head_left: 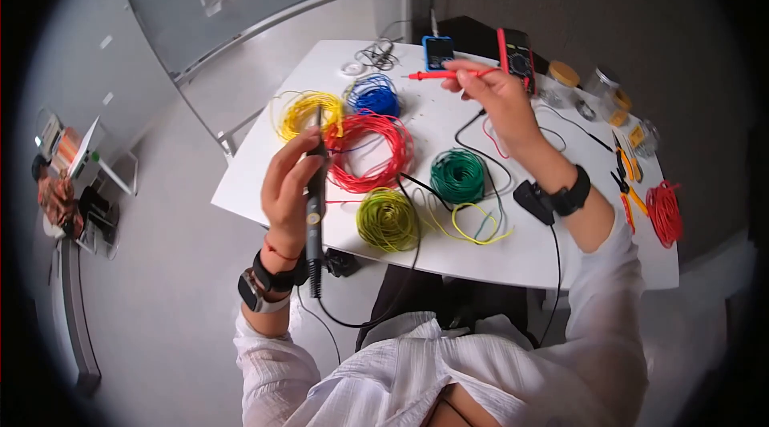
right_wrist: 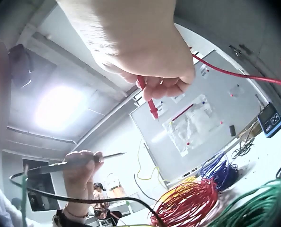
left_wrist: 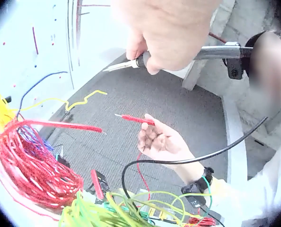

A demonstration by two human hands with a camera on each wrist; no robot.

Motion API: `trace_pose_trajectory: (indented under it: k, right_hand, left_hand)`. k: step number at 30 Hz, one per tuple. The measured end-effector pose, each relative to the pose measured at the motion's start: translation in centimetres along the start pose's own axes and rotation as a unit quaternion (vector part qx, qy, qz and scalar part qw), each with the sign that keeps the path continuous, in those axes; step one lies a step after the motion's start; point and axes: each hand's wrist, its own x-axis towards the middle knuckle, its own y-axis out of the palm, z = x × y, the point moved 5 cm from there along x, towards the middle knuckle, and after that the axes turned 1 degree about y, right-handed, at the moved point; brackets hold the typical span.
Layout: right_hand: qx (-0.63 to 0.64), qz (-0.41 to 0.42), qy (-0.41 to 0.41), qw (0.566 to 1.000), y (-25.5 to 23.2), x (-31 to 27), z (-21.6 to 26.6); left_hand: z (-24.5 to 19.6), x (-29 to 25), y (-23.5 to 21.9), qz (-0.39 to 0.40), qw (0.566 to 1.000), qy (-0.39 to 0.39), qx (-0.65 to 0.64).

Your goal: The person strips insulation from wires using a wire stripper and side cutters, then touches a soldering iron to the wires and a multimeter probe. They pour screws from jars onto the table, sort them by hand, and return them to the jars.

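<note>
My left hand [head_left: 282, 191] grips a dark, pen-shaped soldering iron [head_left: 314, 223] above the table's left side, its cable trailing from the lower end. In the left wrist view the iron's bare pointed tip [left_wrist: 121, 65] sticks out past the fingers. Between thumb and fingers, my right hand [head_left: 505, 106] pinches a red multimeter probe [head_left: 426, 75], whose metal point faces left towards the iron. A red lead [right_wrist: 239, 73] runs from that hand in the right wrist view. Beyond the right hand lies a red-edged multimeter [head_left: 519, 57].
Coils of yellow [head_left: 300, 114], blue [head_left: 375, 97], red [head_left: 400, 156], green [head_left: 458, 176] and yellow-green wire [head_left: 386, 220] cover the left and middle table. A blue handheld device [head_left: 437, 49] stands behind. Jars [head_left: 602, 81], orange-handled pliers [head_left: 631, 164] and a red wire bundle [head_left: 664, 215] lie right.
</note>
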Motion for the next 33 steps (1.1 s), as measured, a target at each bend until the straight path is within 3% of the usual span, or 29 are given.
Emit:
trace_pose_trajectory:
  k: [1,2,4,12,17,22,27,33]
  right_hand:
    - [0.005,-0.018,0.011,1.0,-0.9,-0.1,0.0]
    - [-0.003,-0.029,0.018,0.999,-1.5,-0.7,-0.4]
    - [0.066,-0.024,0.05,0.996,-1.9,-1.6,-1.4]
    - [0.075,0.013,0.096,0.992,0.5,-10.4,-0.4]
    - [0.114,-0.001,0.055,0.992,1.4,-13.9,-0.7]
    - [0.174,-0.007,0.053,0.983,3.4,-14.5,-1.7]
    - [0.147,0.009,0.058,0.987,4.3,-14.3,-1.5]
    - [0.232,-0.021,0.065,0.97,5.9,-14.4,-1.3]
  left_hand:
    - [0.3,-0.6,-0.2,0.004,0.999,-0.038,0.014]
    - [-2.0,0.2,0.0,-0.004,0.988,0.069,0.138]
    - [-2.3,-0.4,0.0,-0.01,0.979,0.142,0.145]
    - [-3.7,-1.8,0.4,-0.043,0.981,0.123,0.142]
    - [-3.7,-2.5,0.5,-0.042,0.983,0.111,0.137]
    - [-3.9,-3.0,1.0,-0.045,0.986,0.103,0.123]
    - [-4.0,-3.5,0.8,-0.051,0.989,0.071,0.119]
    - [-3.7,-4.0,0.7,-0.049,0.991,0.073,0.102]
